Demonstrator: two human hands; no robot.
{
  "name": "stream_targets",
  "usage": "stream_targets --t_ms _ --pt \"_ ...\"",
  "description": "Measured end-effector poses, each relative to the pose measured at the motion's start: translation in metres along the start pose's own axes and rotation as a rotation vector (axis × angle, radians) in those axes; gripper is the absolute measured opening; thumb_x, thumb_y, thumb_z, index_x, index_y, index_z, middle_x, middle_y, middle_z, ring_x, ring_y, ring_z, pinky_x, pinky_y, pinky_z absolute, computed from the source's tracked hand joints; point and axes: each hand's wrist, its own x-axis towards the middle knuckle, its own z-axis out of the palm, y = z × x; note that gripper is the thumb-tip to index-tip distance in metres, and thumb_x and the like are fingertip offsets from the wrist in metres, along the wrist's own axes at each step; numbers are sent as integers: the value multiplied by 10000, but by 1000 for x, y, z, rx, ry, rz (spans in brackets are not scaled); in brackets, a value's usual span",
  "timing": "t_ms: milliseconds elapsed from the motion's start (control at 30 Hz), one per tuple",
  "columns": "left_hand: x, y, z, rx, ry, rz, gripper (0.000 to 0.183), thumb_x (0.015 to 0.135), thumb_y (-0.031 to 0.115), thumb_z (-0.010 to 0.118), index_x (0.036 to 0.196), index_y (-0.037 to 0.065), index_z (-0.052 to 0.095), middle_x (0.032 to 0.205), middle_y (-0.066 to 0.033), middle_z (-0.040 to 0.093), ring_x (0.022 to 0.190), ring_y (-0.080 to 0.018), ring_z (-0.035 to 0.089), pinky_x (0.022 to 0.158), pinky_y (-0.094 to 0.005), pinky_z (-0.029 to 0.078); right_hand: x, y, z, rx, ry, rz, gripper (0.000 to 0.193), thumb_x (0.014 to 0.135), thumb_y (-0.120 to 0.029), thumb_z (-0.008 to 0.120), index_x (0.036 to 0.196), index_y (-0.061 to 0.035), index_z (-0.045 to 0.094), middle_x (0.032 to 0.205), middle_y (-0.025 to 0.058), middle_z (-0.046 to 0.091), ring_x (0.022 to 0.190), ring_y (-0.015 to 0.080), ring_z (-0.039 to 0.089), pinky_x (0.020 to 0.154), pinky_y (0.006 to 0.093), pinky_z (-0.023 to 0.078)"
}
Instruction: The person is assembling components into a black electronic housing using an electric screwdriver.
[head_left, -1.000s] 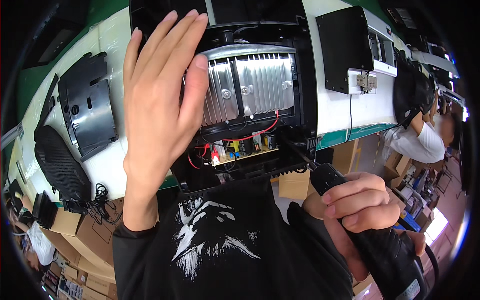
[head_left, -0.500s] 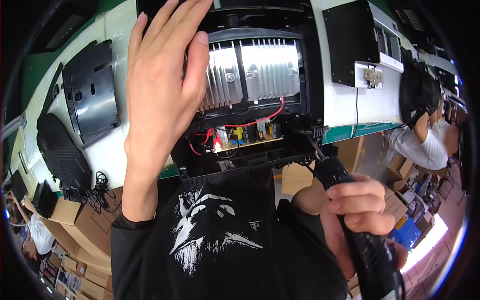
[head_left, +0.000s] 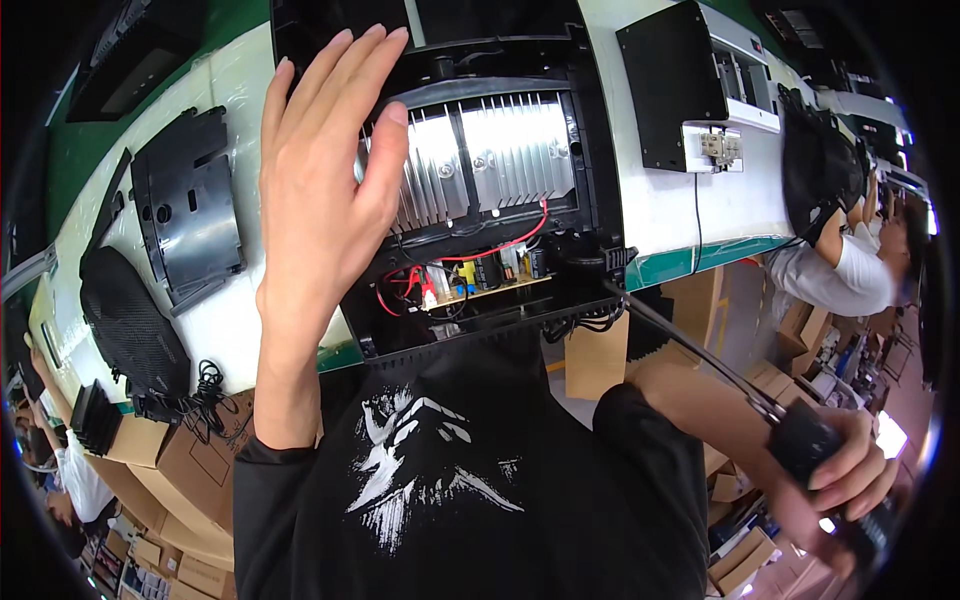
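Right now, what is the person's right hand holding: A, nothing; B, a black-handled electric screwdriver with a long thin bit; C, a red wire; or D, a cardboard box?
B: the right hand grips the black-handled electric screwdriver, its long thin bit slanting up toward the open black housing, while the left hand is spread flat.

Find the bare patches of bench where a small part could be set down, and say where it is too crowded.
Bare white bench lies between the open black housing and the black panel, down to the green edge. A smaller patch sits between the ribbed black cover and the left hand. Crowded: the mesh grille and cable bundle at left.
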Motion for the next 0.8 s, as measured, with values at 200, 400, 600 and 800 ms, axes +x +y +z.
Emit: stream_targets --t_ms 200,400,600,800 --pt "3 4 3 -33 -1 13 364 841 91 541 1203 69 576 1209 -113 588 1203 -288 488 1059 -466 279 17 -40 -84 -96 268 359 409 851 -234 559 1103 60 426 804 61 397 595 117 416 527 245 359" --pt "1 4 1 -43 -19 10 370 836 94 542 1204 72 576 1223 -113 582 1214 -284 480 1070 -462 266 -25 -6 -100 -201 388 303 424 888 -306 522 1129 33 440 770 70 399 591 129 411 524 251 366" --pt "1 3 0 -73 -98 -18 378 885 174 529 1258 120 551 1311 -69 532 1290 -230 416 1118 -431 196 -38 15 -71 -292 263 278 432 952 -364 403 1251 -52 389 790 94 486 528 124 469 427 235 395" --pt "2 6 0 -87 -68 -44 356 854 130 553 1207 89 577 1275 -87 555 1255 -253 449 1104 -444 214 -48 31 -62 -519 553 415 464 969 -408 367 1320 -106 331 816 99 531 543 129 496 417 232 417"
